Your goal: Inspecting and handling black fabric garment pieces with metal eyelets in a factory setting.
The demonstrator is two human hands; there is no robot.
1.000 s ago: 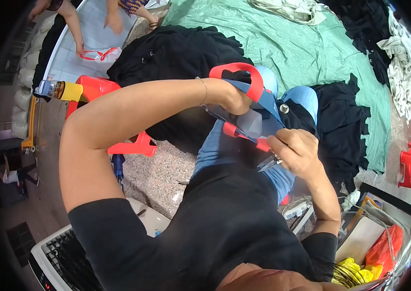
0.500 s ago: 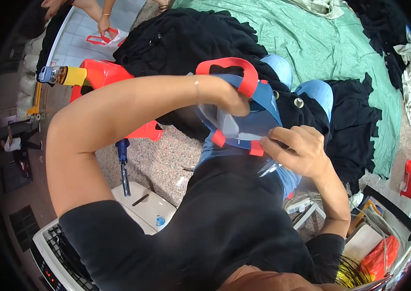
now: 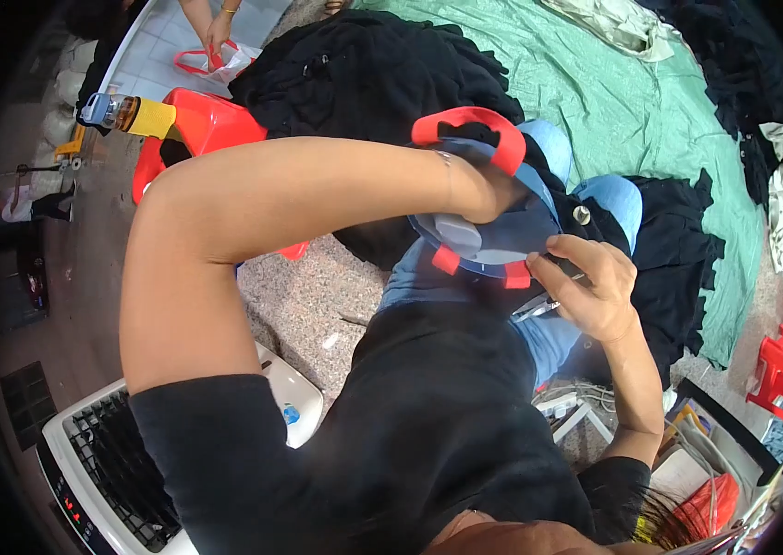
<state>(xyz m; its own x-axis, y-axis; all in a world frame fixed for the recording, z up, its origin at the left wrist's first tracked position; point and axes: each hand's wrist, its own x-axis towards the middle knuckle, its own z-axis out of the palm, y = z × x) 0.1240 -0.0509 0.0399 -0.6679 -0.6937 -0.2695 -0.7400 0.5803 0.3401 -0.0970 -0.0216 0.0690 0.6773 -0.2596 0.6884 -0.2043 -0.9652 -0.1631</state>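
Showing the mouth of the blue bag (image 3: 532,220) wider than a second ago, over the lap in jeans (image 3: 415,276), thus leaving more room for the left hand (image 3: 491,194) sunk inside; unable to tell, with those fingers hidden, whether gripping anything. Touching the near rim beside a red strap end (image 3: 516,275) with the right hand (image 3: 599,289), also clasping metal snips (image 3: 532,307). Differing, too, in the translucent container (image 3: 458,233), now toward the bag's left end, and in a co-worker's hands (image 3: 217,33), now both at a white-and-red bag (image 3: 236,67)
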